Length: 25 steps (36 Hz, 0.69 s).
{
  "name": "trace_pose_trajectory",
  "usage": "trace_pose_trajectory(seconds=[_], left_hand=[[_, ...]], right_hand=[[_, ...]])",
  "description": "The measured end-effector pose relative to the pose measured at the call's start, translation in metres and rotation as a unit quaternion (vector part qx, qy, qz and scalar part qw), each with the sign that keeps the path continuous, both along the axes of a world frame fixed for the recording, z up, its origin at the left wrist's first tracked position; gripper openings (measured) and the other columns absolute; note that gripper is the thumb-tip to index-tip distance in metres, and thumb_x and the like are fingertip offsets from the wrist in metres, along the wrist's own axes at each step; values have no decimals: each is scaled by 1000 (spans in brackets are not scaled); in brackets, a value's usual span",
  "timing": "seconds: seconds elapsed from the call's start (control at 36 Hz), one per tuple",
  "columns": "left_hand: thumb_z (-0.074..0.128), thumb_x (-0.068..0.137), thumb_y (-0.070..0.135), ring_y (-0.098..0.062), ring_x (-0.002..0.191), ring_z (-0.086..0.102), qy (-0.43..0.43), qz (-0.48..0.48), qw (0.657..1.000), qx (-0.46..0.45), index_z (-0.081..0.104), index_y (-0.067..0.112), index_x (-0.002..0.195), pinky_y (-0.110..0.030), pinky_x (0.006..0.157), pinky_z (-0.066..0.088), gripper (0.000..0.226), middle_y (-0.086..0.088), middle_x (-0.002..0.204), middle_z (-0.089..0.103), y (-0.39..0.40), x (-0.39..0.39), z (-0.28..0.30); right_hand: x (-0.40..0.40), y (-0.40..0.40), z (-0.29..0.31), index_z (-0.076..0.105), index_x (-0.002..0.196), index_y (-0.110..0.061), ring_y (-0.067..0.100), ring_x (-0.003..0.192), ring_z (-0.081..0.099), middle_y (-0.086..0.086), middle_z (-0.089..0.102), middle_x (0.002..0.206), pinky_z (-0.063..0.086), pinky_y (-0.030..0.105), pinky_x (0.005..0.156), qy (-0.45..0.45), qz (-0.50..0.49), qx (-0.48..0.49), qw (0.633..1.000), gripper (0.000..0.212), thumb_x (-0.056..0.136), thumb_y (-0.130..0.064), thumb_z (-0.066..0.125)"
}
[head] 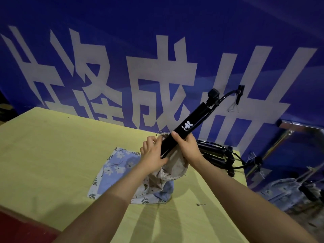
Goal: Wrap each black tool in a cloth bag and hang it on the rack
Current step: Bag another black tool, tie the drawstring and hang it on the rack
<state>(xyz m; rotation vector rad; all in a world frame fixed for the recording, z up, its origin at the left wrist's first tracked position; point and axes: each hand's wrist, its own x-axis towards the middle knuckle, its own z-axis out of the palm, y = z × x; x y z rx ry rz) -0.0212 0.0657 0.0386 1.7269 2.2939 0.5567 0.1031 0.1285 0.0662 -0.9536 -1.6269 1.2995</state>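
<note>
A blue banner (175, 32) with large pale characters fills the far side of the scene. In front of it a counter (43, 155) with a yellow-green cover spreads across the near and left part of the view.

At the far right, a metal rack (287, 135) with a shiny bar stands beside the counter; below it hang wrapped floral bundles (284, 192), blurred and dim.

On the counter, near the middle, a blue floral cloth bag (112, 165) lies flat. Over its right part is a second, beige floral cloth bag (172, 168), held up with its mouth open.

A black tool (185, 127), a long tube with a white logo, a handle at the top and a thin hose arching away to the upper right, is tilted with its top toward the far right. Its lower end sits inside the mouth of the beige bag.

A pile of more black tools (217, 155) with hoses lies on the counter just right of the bag, at the far right edge.

The right hand (188, 149) has its grip clenched round the tube's middle. The left hand (152, 151) pinches the left rim of the beige bag, holding the mouth open against the tube.

A small metal hook (199, 204) lies alone on the counter, near and to the right of the bags.
</note>
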Motion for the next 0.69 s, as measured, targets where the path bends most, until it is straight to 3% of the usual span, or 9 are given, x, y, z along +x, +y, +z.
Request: trace_pose_trajectory(seconds=[0.08,0.14,0.19,0.31,0.39,0.44,0.53,0.61,0.69], left_hand=[[64,79,19,-30,114,33,43,-5,996,-78,2,25,148,-37,94,33,92,-9,128,20,-5,-1,-1],[57,83,8,-30,101,44,12,12,996,-90,2,25,149,-37,84,42,88,-10,125,24,-8,-1,0],[48,88,-1,-28,87,50,-47,35,995,-81,5,26,150,-35,72,46,80,-11,126,28,-8,0,2],[37,91,-6,-22,92,49,-156,75,984,47,29,17,146,-33,83,46,60,-11,121,42,-2,0,16],[37,92,-5,-27,108,53,-231,106,951,176,40,15,141,-34,89,44,53,-14,122,50,3,-4,33],[38,91,-6,-29,101,56,-269,106,927,238,39,19,138,-34,80,47,53,-16,112,55,5,-5,46],[38,90,-9,-28,86,55,-262,80,920,279,31,24,138,-24,67,43,58,-15,97,52,7,-8,58],[38,90,-9,-22,83,56,-243,50,925,289,20,33,142,-18,64,44,69,-7,99,51,6,-9,58],[40,89,-10,-7,79,55,-232,10,923,308,14,31,147,-15,63,46,76,11,115,44,1,-5,54]], right_hand=[[1,2,-6,57,100,0,7,81,61,20,64,101,53,27,80,-21,-32,30,999,22,92,-20,61],[1,5,-9,56,102,-6,13,89,61,19,62,104,54,39,88,-51,-41,44,997,24,90,-26,62],[1,8,-12,54,104,-17,16,99,60,11,59,109,52,42,92,-80,-48,49,994,26,88,-34,64],[-2,9,-14,51,109,-20,16,106,53,5,51,114,44,31,95,-127,-43,75,988,26,89,-32,63],[-4,10,-15,57,117,-15,17,103,50,5,49,113,42,28,91,-188,-41,99,976,35,90,-36,61],[-4,10,-17,55,122,-14,21,104,52,7,49,115,42,29,86,-231,-36,110,966,42,90,-40,60],[-4,7,-19,52,125,-13,23,103,54,6,47,118,44,31,86,-268,-27,120,956,46,88,-39,63],[-8,2,-22,52,122,-12,23,100,55,3,45,111,48,34,84,-283,-16,120,952,42,87,-32,66],[-13,-1,-26,54,115,-14,24,95,55,3,45,105,49,39,79,-298,-1,128,946,34,86,-28,66]])
